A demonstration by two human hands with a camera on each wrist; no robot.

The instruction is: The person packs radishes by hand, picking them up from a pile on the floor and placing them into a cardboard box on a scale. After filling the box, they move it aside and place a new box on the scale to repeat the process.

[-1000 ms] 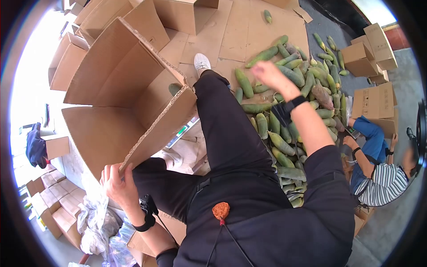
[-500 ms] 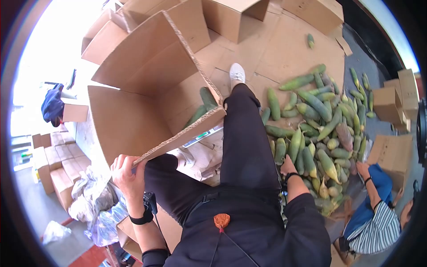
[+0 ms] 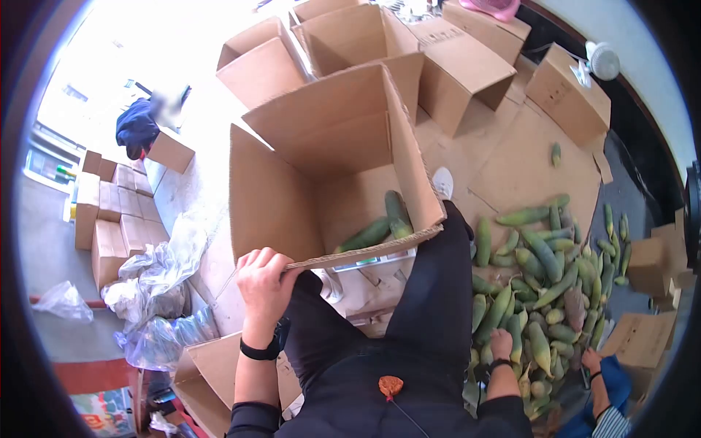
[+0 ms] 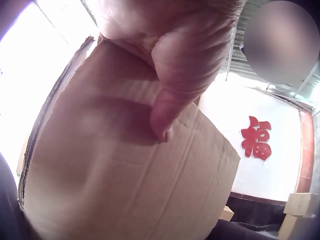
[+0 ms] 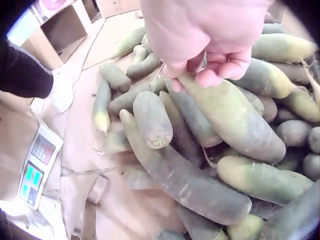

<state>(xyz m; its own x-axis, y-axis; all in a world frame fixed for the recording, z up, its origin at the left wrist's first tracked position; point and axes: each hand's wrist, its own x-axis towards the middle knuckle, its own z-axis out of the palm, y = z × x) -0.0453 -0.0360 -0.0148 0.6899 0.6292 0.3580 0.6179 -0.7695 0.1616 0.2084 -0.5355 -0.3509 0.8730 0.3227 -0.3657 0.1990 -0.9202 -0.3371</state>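
Note:
My left hand (image 3: 264,288) grips the near edge of a large open cardboard box (image 3: 274,197), fingers over the rim; in the left wrist view the thumb presses the box's outer wall (image 4: 115,165). A few green radishes (image 3: 365,235) lie on the box floor. On the right, my right hand (image 3: 500,345) is down at a big pile of green radishes (image 3: 555,292). Seen from the right wrist, its curled fingers and thumb (image 5: 205,45) pinch the pale narrow end of one radish (image 5: 235,117), which lies across others.
A digital scale (image 5: 39,162) with lit displays is beside the box. More open boxes (image 3: 343,36) stand beyond. Plastic bags (image 3: 157,314) and stacked cartons (image 3: 120,219) are at the left. Another person's hand (image 3: 591,359) is at the pile's right edge.
My right hand came down from above the pile's far side to its near part and now holds a radish. The left hand stays on the box edge as the head view shifts left.

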